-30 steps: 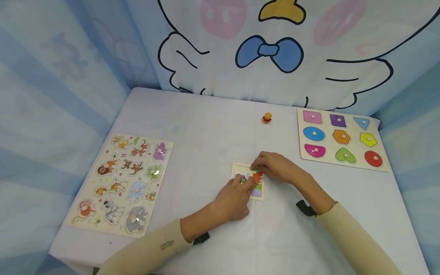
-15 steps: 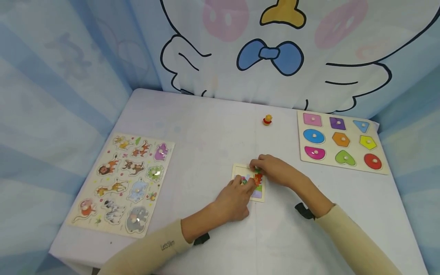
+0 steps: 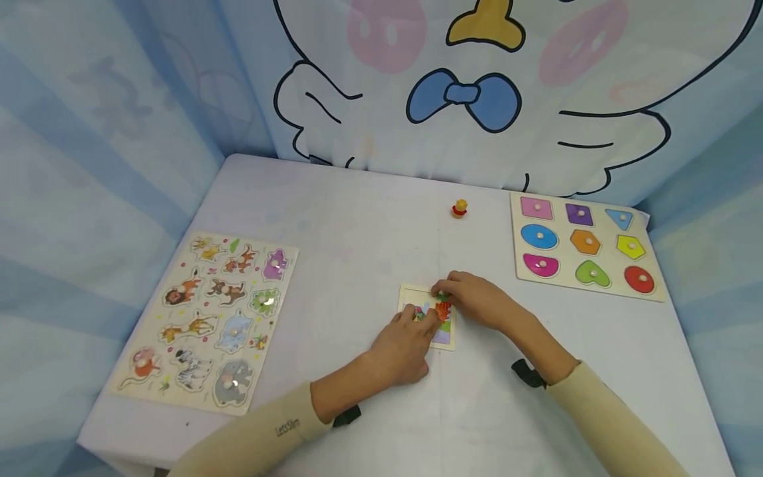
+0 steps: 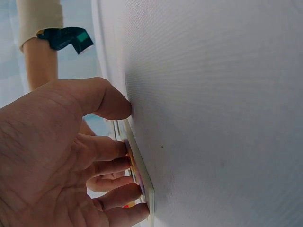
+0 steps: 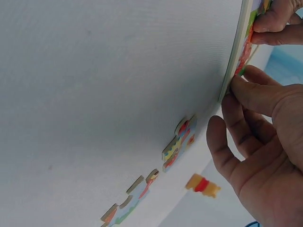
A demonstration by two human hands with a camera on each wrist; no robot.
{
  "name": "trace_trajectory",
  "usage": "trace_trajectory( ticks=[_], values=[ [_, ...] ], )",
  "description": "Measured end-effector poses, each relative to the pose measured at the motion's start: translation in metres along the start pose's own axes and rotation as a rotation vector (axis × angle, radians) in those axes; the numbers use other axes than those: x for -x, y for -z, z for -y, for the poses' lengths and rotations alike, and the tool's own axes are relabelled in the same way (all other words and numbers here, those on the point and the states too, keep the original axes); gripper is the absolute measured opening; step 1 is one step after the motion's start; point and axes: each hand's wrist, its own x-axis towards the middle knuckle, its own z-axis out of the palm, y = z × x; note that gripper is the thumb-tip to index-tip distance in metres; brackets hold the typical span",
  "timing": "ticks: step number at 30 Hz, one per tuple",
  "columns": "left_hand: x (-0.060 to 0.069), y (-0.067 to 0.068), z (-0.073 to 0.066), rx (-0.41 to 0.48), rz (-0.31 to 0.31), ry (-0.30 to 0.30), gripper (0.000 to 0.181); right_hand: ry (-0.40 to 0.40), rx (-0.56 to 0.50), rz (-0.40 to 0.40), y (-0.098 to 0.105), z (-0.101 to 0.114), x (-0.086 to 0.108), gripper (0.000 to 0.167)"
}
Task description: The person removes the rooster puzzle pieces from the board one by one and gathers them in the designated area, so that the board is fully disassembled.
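A small jigsaw board with a pale wooden frame lies on the table between the hands. My left hand rests its fingertips on the board's picture, fingers fairly straight; in the left wrist view its thumb is off the board. My right hand is at the board's far right corner. There, in the right wrist view, thumb and a fingertip pinch a partly green puzzle piece, mostly hidden by them. An orange-red piece shows between the two hands. Loose jigsaw pieces lie beside the right hand.
A large animal peg puzzle lies at the left. At the far right is a shape peg puzzle. A small yellow-and-red bear figure stands near the table's back edge. Patterned curtains surround the white table.
The view has shifted slightly. Both hands stay at the board in nearly the same pose, with the right hand settled very slightly lower.
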Motion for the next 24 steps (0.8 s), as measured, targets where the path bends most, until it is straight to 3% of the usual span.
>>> trace_trajectory(
  ticks=[12,19,24],
  values=[
    [0.0011,0.0003,0.0003,0.012,0.003,0.011,0.064,0.08,0.049,-0.028,0.0011,-0.0045,-0.0002,0.026],
    [0.0006,0.0001,0.0004,0.012,0.005,0.01,0.065,0.093,0.153,0.037,0.0013,-0.005,-0.0041,0.037],
    [0.0001,0.0002,-0.0001,0.015,-0.002,0.008,0.065,0.096,0.157,0.052,0.0014,-0.0054,-0.0059,0.036]
  ],
)
